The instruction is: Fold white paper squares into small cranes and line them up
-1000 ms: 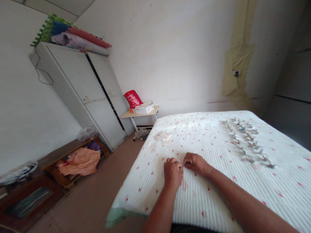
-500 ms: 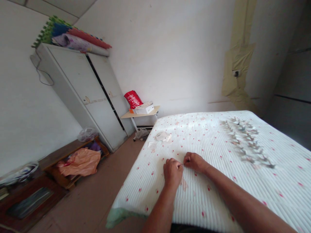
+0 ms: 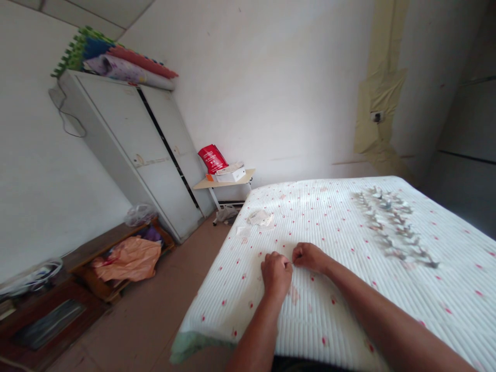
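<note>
My left hand (image 3: 276, 269) and my right hand (image 3: 309, 257) are close together just above the white ribbed bedspread (image 3: 318, 310). Both have their fingers pinched, fingertips nearly meeting. Whatever small thing they hold is mostly hidden; only a thin bit shows between them. Beyond the left hand lies a small pile of printed paper pieces (image 3: 260, 218), with a paler piece (image 3: 243, 232) beside it. Over on the right stand several rows of small folded paper figures (image 3: 395, 222), shaped like birds, blurred in detail.
A small table (image 3: 225, 182) past the bed's far left corner bears a red bag (image 3: 213, 158) and a white box (image 3: 231, 175). A grey cabinet (image 3: 132, 139) stands left, with rolled mats (image 3: 120, 67) on top. An orange plastic bag (image 3: 129, 258) lies on a low wooden unit (image 3: 77, 263).
Hardly anything differs. Both hands keep their pinched pose at the same place, with at most a tiny shift at the fingertips.
</note>
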A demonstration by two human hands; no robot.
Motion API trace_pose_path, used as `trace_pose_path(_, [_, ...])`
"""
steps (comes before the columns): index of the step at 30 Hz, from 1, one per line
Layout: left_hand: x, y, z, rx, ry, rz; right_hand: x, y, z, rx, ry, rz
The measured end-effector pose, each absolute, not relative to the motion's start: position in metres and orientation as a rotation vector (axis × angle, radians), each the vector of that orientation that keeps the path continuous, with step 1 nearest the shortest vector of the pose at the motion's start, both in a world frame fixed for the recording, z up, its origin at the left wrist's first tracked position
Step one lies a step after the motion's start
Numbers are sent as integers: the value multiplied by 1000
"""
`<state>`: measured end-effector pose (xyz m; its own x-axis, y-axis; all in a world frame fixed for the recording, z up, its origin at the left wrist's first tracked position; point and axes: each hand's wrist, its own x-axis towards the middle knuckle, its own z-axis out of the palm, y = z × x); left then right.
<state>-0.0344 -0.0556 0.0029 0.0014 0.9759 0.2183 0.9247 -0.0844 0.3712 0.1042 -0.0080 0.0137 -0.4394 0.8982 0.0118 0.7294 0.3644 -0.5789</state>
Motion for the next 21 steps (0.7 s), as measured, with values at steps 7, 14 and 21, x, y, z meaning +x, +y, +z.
trace_pose_path(7, [-33,-54,4,2133,2080,548,101,-9,17,-1512,-2368,639])
trace_pose_path(14, [-37,-54,-1,2184,2013,622,100,-7,13,-1559,-2439,561])
trace_pose_path(21, [-37,-57,4,2176,2014,524,97,-15,21,-1630,-2477,462])
